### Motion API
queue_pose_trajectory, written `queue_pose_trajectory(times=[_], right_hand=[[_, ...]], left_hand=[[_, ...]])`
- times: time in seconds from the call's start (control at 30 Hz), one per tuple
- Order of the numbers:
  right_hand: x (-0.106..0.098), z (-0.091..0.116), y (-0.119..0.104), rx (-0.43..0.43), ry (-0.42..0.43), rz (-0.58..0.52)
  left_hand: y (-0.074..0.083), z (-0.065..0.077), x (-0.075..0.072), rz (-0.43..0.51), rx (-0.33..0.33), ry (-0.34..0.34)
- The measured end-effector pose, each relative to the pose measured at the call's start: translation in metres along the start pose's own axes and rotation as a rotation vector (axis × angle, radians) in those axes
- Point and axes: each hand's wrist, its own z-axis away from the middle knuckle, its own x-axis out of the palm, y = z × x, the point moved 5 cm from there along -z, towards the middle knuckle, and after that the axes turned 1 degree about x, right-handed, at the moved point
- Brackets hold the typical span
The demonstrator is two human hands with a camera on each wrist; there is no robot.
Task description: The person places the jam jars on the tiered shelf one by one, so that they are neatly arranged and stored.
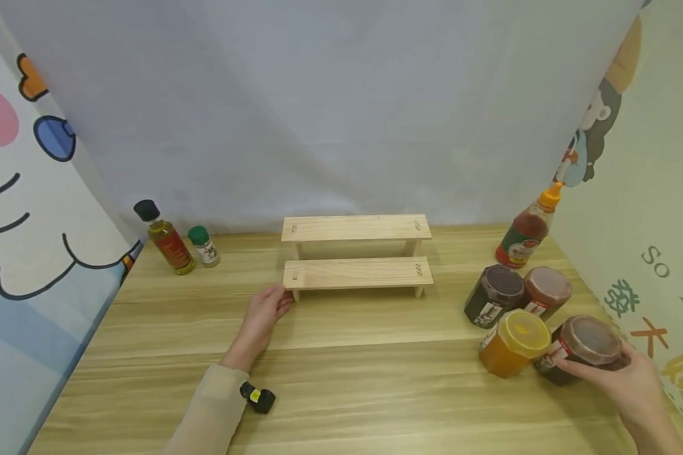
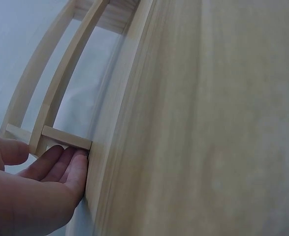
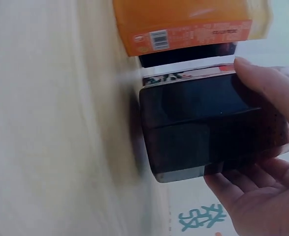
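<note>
My left hand (image 1: 263, 309) holds the near left corner of a two-step wooden shelf (image 1: 357, 273). In the left wrist view, its thumb lies by the board's end and its curled fingers (image 2: 65, 164) are against a short leg (image 2: 68, 137). On the right, my right hand (image 1: 632, 379) grips a dark jar (image 1: 589, 341) with a brownish lid and red-and-white label, thumb on one side and fingers on the other. In the right wrist view this jar (image 3: 198, 123) shows a shadow by its base. A yellow-lidded orange jar (image 1: 515, 344) stands close beside it.
Behind those jars stand a black jar (image 1: 494, 296), a reddish-lidded jar (image 1: 546, 292) and a red sauce bottle (image 1: 528, 230) with an orange cap. An oil bottle (image 1: 167, 240) and a green-capped shaker (image 1: 203, 246) stand at the back left. Printed sheets flank the wooden table (image 1: 375, 392).
</note>
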Motion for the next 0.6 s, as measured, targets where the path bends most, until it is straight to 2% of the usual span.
queue_pose_trajectory(times=[0.13,0.2,0.37,0.47,0.6], right_hand=[[-0.003,0.002,-0.011,-0.016,0.031,-0.053],[-0.003,0.002,-0.019,-0.051,0.037,-0.074],[0.002,0.0,-0.041,-0.141,0.011,-0.141],[0.002,-0.001,-0.052,-0.155,0.008,-0.165],[0.003,-0.001,-0.069,-0.216,0.0,-0.206]], left_hand=[[0.0,0.0,0.0,-0.001,0.003,-0.002],[-0.001,0.0,0.0,-0.002,0.005,-0.004],[0.0,0.0,0.0,0.0,0.01,-0.004],[0.001,0.001,0.001,-0.002,0.012,-0.006],[0.0,0.001,0.001,-0.002,0.011,-0.007]])
